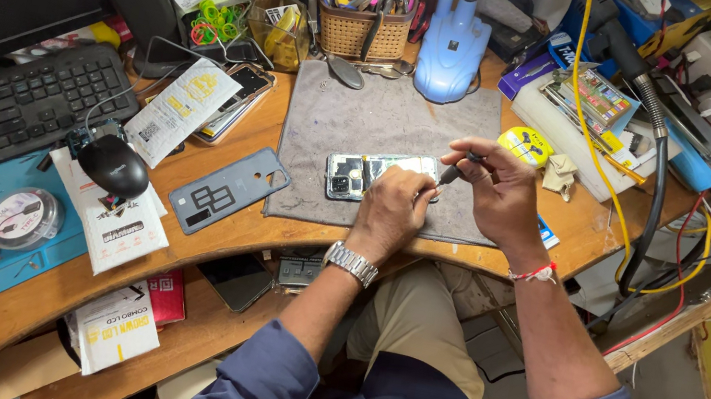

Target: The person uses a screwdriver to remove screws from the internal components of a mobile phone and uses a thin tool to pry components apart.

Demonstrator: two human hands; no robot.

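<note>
Opened phone point(370, 173) with its back cover off, lying flat on a grey work mat point(340, 119) at the desk's point(253, 230) centre — likely so the small parts stay put. The left hand point(392, 211), at the phone's 4 o'clock, presses down on its right end, fingers curled, steadying it. The right hand point(498, 191), at 3 o'clock, pinches a thin dark tool point(456, 171) angled down toward the phone. The detached grey cover point(228, 190) lies at 9 o'clock.
</note>
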